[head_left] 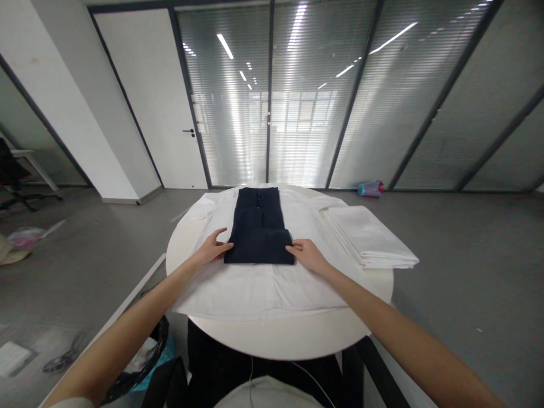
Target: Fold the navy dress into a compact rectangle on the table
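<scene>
A navy shirt [259, 238], folded into a narrow rectangle with a short front opening down its middle, lies on the round table. Its near end is turned up into a flat fold. My left hand [211, 248] grips the left edge of that fold, with the index finger lifted away from the cloth. At the right edge, my right hand [306, 253] pinches the fold between thumb and fingers. Under the navy shirt a white cloth garment [250, 292] is spread over the tabletop. The fingertips beneath the navy cloth are partly hidden.
A stack of folded white cloth [365, 232] sits on the table's right side, overhanging its edge [272, 340]. A lined bin [159, 351] stands on the floor at lower left. Beyond the table are a door [144, 96], glass partitions and a blue-and-pink basket [370, 189] on its side.
</scene>
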A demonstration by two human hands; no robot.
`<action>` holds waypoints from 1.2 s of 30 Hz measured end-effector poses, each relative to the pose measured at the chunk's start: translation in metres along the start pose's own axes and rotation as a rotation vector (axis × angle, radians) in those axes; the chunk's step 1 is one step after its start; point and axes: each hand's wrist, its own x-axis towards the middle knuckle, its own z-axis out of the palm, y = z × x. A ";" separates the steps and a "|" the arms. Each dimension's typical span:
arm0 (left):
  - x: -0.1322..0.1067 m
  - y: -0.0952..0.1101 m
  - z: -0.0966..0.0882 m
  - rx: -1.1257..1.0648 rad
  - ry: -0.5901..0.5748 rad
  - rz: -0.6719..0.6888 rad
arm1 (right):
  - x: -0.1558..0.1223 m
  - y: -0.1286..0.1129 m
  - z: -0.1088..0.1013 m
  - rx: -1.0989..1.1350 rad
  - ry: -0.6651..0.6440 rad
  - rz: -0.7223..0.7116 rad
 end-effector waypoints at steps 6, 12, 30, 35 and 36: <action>-0.008 0.003 -0.005 0.074 -0.106 0.051 | -0.001 0.000 0.002 -0.035 0.035 0.125; 0.018 0.016 -0.001 0.123 -0.114 -0.003 | 0.023 -0.011 -0.003 -0.094 0.093 0.193; 0.030 0.005 0.046 0.899 0.018 0.657 | 0.015 -0.063 0.035 -0.672 0.039 -0.287; 0.032 -0.011 0.052 1.016 -0.095 0.505 | 0.020 -0.049 0.049 -0.661 -0.238 -0.243; 0.033 -0.014 0.051 0.990 -0.098 0.491 | 0.021 -0.044 0.047 -0.661 -0.254 -0.229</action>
